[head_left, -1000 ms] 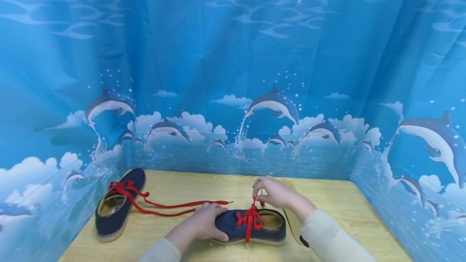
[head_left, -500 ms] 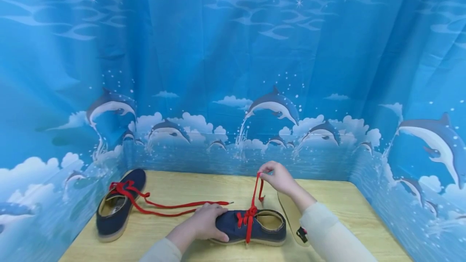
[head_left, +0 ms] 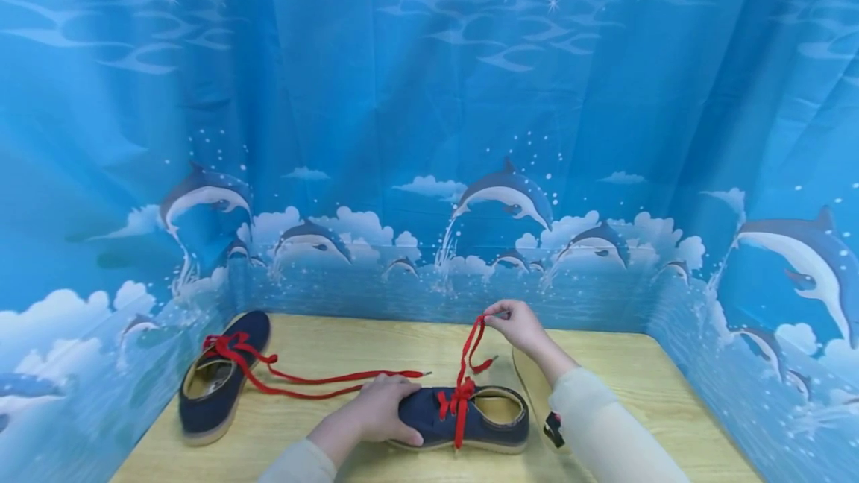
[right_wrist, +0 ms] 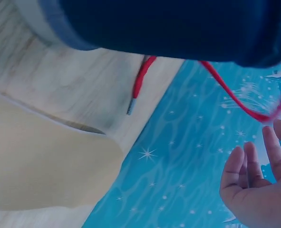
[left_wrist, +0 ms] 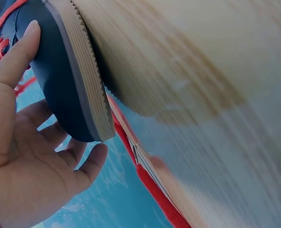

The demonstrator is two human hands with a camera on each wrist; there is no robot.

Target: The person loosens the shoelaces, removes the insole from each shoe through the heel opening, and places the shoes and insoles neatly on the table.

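Observation:
A navy canvas shoe (head_left: 493,432) with red laces lies toe-left near the table's front. My left hand (head_left: 376,410) grips its toe, thumb on the near side and fingers over the far side; in the left wrist view the thumb presses the navy upper (left_wrist: 59,90). Above the shoe, my right hand (head_left: 520,330) pinches a red shoelace (head_left: 465,355) between thumb and fingertips. This lace rises from the knot (head_left: 463,391), and its tipped end hangs down beyond the shoe. Another lace strand drapes over the shoe's near side.
A second navy shoe (head_left: 208,420) stands at the table's left, its red laces (head_left: 322,379) trailing toward my left hand. A flat tan insole-shaped piece (head_left: 529,365) lies partly under my right forearm. A blue dolphin-print curtain (head_left: 429,133) surrounds the wooden table (head_left: 617,386).
My right hand has risen from beside the knot, drawing the lace up, then shifted slightly right. The loop at the knot has gone. My left hand stays on the shoe.

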